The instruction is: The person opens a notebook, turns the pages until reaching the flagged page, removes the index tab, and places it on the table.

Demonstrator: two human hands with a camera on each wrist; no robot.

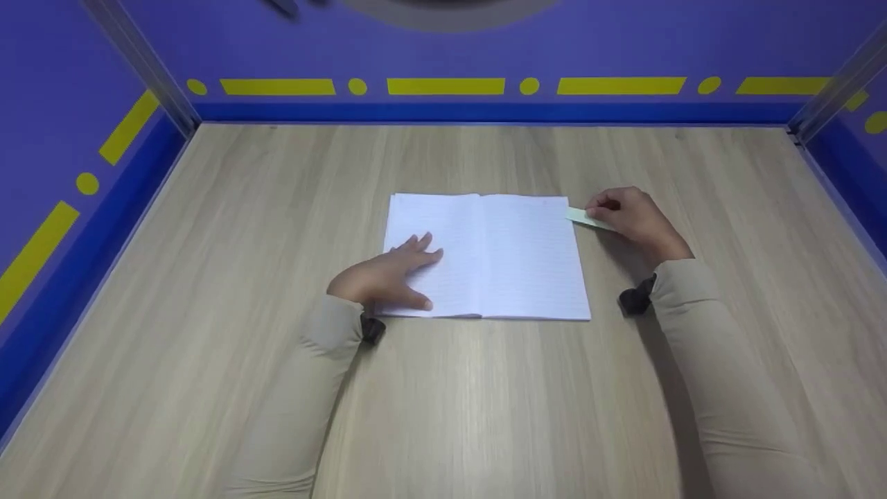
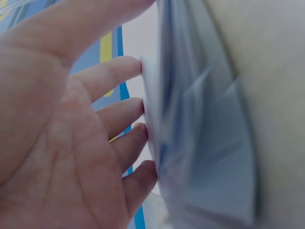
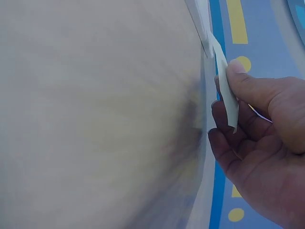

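Observation:
An open notebook (image 1: 530, 263) with faintly ruled white pages lies flat on the table. My left hand (image 1: 388, 275) rests on its left page, fingers spread and fairly straight; in the left wrist view the fingertips (image 2: 135, 109) touch the page, with the loose sheet edges beside them. Off the notebook's upper right edge, my right hand (image 1: 634, 216) pinches a pale green paper strip (image 1: 583, 217) between thumb and fingers. The strip's far end meets the right page's edge; whether it goes over or under the page I cannot tell. In the right wrist view the strip (image 3: 226, 86) bends slightly.
The wood-grain table (image 1: 443, 402) is bounded at the back and sides by blue panels (image 1: 443, 62) with yellow dashes and dots. A dark band with a small black device (image 1: 636, 299) sits at each wrist.

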